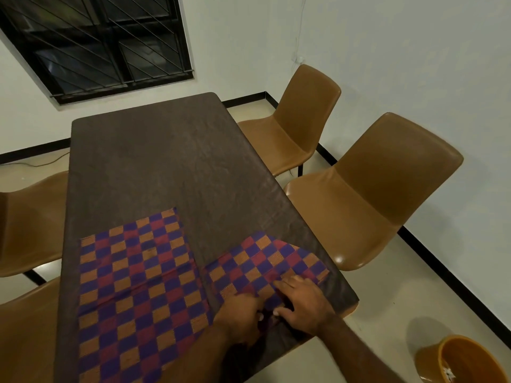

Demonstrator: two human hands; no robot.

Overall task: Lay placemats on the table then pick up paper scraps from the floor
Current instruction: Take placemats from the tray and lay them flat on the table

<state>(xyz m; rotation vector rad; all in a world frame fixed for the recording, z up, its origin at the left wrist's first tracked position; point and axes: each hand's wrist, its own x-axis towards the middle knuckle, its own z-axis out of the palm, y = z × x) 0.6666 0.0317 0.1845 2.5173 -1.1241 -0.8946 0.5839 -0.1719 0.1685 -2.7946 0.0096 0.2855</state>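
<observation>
Placemat 2 (265, 261) is being unfolded; pinched by left hand (240, 313), pressed by flat right hand (304, 302). Smoothing is needed next.

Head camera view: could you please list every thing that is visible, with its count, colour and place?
Table: one, dark brown, centre.
Flat placemat: one, purple-red-orange checks, table's near left.
Partly folded placemat: one, same checks, table's near right.
Chairs: four, tan, two at each long side.
Window: one, black bars, far wall.
Bucket: one, orange, floor at right, white scrap inside.
Left hand: fingers curled, at that placemat's near edge.
Right hand: fingers flat on it.
</observation>
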